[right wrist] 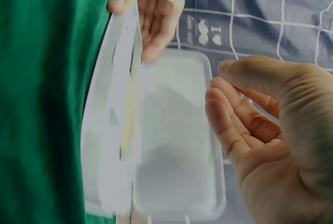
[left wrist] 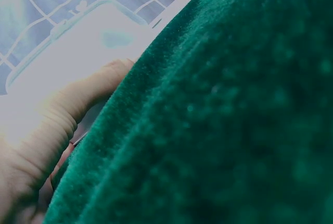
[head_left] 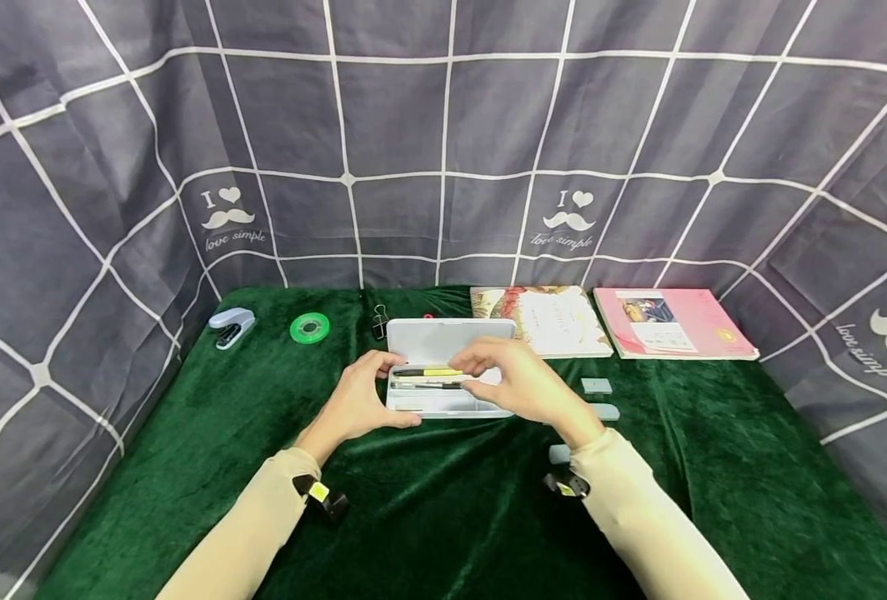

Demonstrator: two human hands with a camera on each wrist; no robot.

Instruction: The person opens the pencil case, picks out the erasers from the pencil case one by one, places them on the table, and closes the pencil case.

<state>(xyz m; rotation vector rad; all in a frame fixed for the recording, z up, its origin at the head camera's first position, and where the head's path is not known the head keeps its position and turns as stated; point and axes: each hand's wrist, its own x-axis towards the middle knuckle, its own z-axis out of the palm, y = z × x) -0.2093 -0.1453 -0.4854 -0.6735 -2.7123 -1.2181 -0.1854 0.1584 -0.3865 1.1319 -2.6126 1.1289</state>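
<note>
A white pencil case [head_left: 447,406] lies on the green cloth with its lid [head_left: 443,333] raised at the back. Inside rest a yellow-and-black pen [head_left: 430,372] and a slim dark pen [head_left: 447,385], side by side. My left hand [head_left: 357,398] grips the case's left end, thumb along the front edge and fingers at the back. Over the right part of the case hovers my right hand [head_left: 522,379], its fingers loosely bent. Nothing shows between those fingers in the right wrist view, where the lid [right wrist: 177,140] stands beside the hand [right wrist: 270,135].
A stapler [head_left: 232,326], a green tape roll [head_left: 310,327] and a black binder clip [head_left: 380,321] lie to the left. Behind on the right are a floral book [head_left: 556,321] and a pink book [head_left: 672,323]. Small pale items, including a block [head_left: 597,386], lie near the right arm.
</note>
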